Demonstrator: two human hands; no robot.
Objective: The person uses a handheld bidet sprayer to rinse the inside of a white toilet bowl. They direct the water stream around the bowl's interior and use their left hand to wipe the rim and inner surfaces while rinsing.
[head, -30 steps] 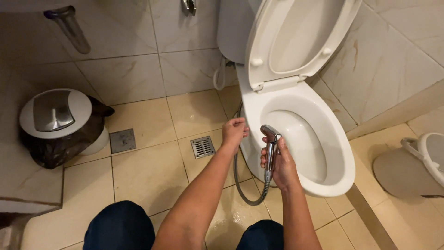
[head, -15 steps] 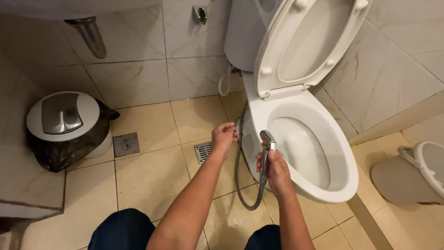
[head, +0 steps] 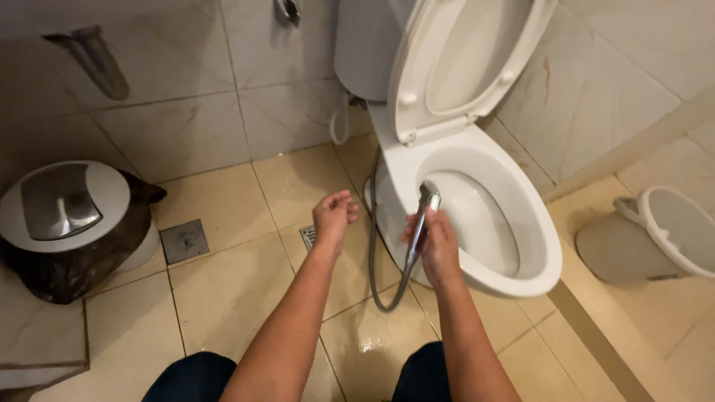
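Since the earlier frame the left hand [head: 333, 216] has drawn back from the hose and now hangs free beside it, while the right hand [head: 438, 246] has kept its place at the toilet's near rim. That right grip is wrapped narrow around the metal handle of the bidet sprayer [head: 422, 216], whose head pokes up just above the knuckles and points over the white toilet bowl [head: 514, 223]. The left grip holds nothing — fingers loosely curled, palm half open, just to the left of the sprayer and apart from it.

From below the right grip the braided metal hose [head: 376, 275] drops in a loop toward the wet floor tiles [head: 372, 342], then climbs behind the left hand toward the wall beside the cistern.

As to handling, the sprayer looks light, rigid and smooth — likely slick if wet, so a full wrap around the handle below the head, as here, seems the surest hold. The hose should be flexible yet springy, tugging back a little; a second hold would sit best on the slack just under the right grip.

Beyond the right grip the seat and lid [head: 462, 67] stand raised against the cistern. Far to the left of the left grip stands a swing-lid waste bin [head: 63, 201] with a dark liner, and a floor drain [head: 307, 237] lies just under that hand. Off to the right a pale bucket [head: 655, 238] rests on the floor.
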